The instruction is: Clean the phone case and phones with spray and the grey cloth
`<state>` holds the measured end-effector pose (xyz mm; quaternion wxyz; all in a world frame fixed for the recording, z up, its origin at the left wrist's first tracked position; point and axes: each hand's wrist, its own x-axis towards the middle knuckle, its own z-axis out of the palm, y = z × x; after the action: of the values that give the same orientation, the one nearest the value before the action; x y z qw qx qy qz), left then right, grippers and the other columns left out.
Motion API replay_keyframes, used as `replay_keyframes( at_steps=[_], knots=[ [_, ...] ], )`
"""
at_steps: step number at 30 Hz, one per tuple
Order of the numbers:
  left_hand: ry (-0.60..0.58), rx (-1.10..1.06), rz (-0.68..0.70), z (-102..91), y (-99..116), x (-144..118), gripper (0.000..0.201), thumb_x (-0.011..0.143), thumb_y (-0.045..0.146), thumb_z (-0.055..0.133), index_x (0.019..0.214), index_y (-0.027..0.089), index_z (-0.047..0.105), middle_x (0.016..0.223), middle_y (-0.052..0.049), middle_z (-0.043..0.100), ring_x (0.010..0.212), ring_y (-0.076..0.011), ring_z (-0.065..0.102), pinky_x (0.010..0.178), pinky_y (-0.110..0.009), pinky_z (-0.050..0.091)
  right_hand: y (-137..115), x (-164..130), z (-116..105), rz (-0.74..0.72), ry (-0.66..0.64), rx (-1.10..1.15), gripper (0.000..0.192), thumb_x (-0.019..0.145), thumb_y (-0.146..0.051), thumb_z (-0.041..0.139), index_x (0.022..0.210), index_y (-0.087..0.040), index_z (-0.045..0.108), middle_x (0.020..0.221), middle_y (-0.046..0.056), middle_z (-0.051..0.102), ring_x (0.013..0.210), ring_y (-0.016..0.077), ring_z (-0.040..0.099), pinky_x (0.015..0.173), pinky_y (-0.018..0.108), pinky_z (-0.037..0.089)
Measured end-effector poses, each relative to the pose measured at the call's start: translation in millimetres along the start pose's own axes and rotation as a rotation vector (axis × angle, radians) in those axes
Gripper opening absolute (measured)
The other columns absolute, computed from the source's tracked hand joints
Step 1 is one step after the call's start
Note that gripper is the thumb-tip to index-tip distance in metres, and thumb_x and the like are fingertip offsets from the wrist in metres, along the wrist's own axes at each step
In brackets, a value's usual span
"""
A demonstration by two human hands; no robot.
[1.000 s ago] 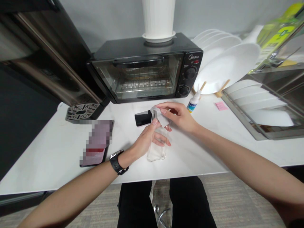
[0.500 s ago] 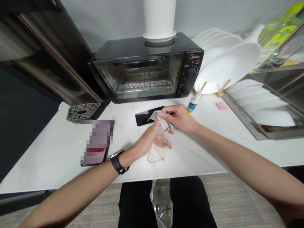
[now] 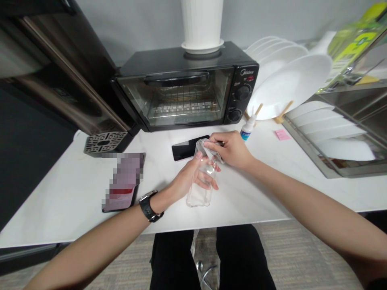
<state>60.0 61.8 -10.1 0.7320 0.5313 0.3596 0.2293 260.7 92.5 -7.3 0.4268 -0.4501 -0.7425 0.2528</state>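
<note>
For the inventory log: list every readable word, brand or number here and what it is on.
"Midea": on the toaster oven, top right corner.
Oven dial markings: too small to read.
Small bottle label: blurred.
Green package: print unreadable.
Phone screen: pixelated.
Pink sticky note: no legible writing.

We read one brand only: "Midea", in small pale letters at the top of the control panel of the black toaster oven (image 3: pixel 184 86). Print beside its knobs is too small to make out. The small white bottle (image 3: pixel 247 129) carries a blue label, its wording blurred. The green and yellow package (image 3: pixel 353 44) shows large lettering we cannot decipher.
</note>
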Motion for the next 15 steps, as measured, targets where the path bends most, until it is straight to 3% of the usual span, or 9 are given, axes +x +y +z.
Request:
replay_keyframes(
  at_steps=[3,6,9,15],
  knots=[
    [0.022,-0.018,0.009,-0.8,0,0,0.093,0.082,0.104,0.049,0.112,0.018,0.068,0.127,-0.017,0.071,0.070,-0.0233,0.075,0.064,-0.035,0.056,-1,0,-1,-0.036,-0.117,0.021,0.037,0.109,-0.049,0.055,0.102,-0.022,0.080,0.076,-0.001,0.073,0.060,0.0150,0.053,0.060,0.031,0.043],
    [0.025,-0.023,0.021,-3.4,0,1,0.092,0.088,0.100,0.042,0.118,0.017,0.066,0.131,-0.017,0.067,0.074,-0.0231,0.076,0.066,-0.034,0.056,1,1,-3,0.036,-0.193,0.124,0.040,0.104,-0.036,0.058,0.138,-0.027,0.077,0.106,0.001,0.083,0.064,0.0169,0.060,0.061,0.033,0.049],
    [-0.010,-0.018,0.025,-6.7,-1,1,0.090,0.093,0.097,0.034,0.124,0.018,0.064,0.130,-0.015,0.065,0.075,-0.0220,0.075,0.066,-0.033,0.055,6,1,-3,0.060,-0.184,0.259,0.040,0.097,-0.034,0.067,0.135,-0.026,0.080,0.122,0.003,0.083,0.080,0.0216,0.070,0.068,0.035,0.055],
    [-0.027,-0.034,0.009,-8.2,-1,1,0.080,0.098,0.092,0.032,0.112,0.020,0.065,0.135,-0.013,0.066,0.076,-0.0216,0.076,0.070,-0.036,0.055,13,2,0,0.128,-0.130,0.429,0.044,0.099,-0.060,0.071,0.122,-0.024,0.082,0.100,0.004,0.082,0.072,0.0222,0.069,0.062,0.035,0.054]
  ],
)
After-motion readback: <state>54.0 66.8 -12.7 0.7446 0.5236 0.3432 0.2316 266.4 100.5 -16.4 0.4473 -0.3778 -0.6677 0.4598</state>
